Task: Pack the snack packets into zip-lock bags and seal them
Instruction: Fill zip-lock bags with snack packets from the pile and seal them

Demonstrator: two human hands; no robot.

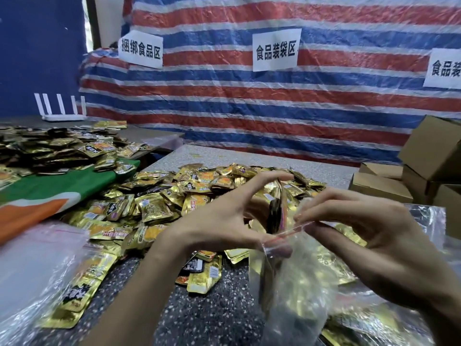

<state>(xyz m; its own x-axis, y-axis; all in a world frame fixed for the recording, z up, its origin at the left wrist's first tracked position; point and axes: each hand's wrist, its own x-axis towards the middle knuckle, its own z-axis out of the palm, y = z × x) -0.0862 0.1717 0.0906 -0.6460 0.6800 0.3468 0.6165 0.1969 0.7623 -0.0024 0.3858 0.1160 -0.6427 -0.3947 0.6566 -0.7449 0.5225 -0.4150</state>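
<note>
A clear zip-lock bag [296, 283] with a red seal strip stands open in front of me, several gold snack packets inside it. My right hand [356, 221] pinches the bag's rim at the right of the mouth. My left hand [224, 221] grips a thin stack of gold snack packets [275, 211] upright between thumb and fingers, their lower ends in the bag's mouth. A big pile of loose gold packets [189, 196] lies on the speckled table [219, 308] just behind both hands.
Filled clear bags lie at the left [50, 283] and at the right [399, 308]. A second heap of packets [55, 148] sits on a green and orange cloth far left. Cardboard boxes [429, 168] stack at the right. A white router [62, 108] stands at the back left.
</note>
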